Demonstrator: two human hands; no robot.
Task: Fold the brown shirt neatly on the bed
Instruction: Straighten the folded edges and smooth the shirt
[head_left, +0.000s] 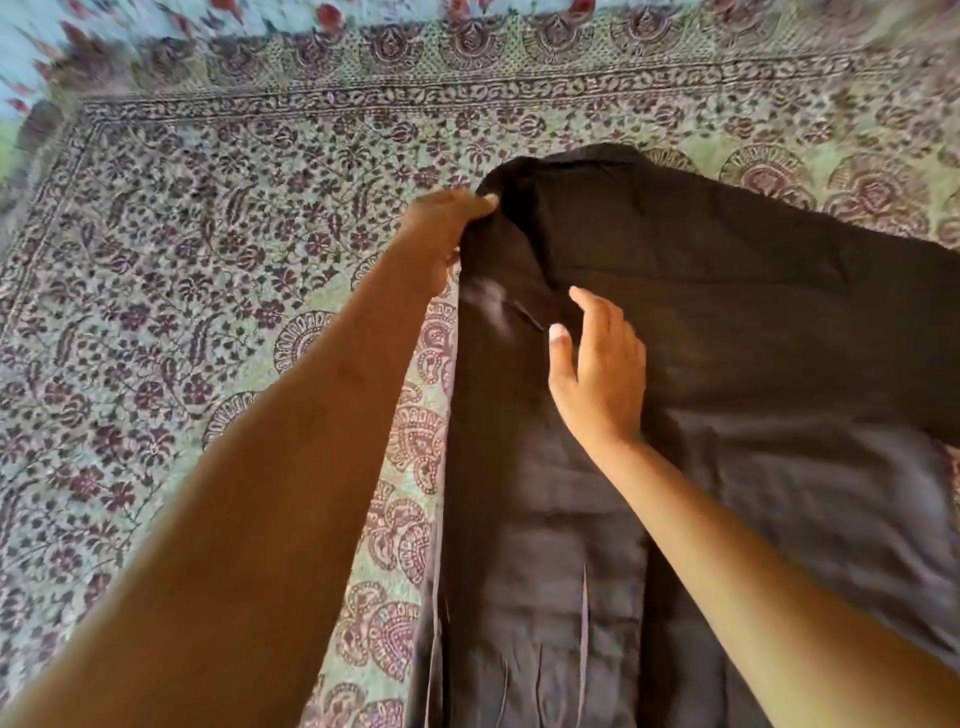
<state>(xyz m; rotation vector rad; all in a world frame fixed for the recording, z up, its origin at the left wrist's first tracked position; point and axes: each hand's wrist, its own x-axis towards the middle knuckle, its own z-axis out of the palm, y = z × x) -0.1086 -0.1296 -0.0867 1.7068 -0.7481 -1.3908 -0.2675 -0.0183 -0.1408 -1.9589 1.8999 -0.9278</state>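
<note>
One fold: with left hand (447, 228) pinching the shoulder of the brown shirt (727, 312), draw it across taut and pin the crease under the open, perhaps touching, right hand (597, 364).

We see the bed (130, 426) spread with a printed bedspread (249, 171), pale green and crowded with dark red flowers and leaves. Bands of leaf pattern and round medallions frame it along the far side and down the left. A row of the same medallions runs from near to far through the middle. Past the far left corner a light blue sheet (171, 26) with red flowers shows, blurred. The brown shirt (727, 312) lies on the bedspread on the right, reaching from the near edge to beyond the middle. Its collar is at the far end, and its cloth runs out of view on the right.
</note>
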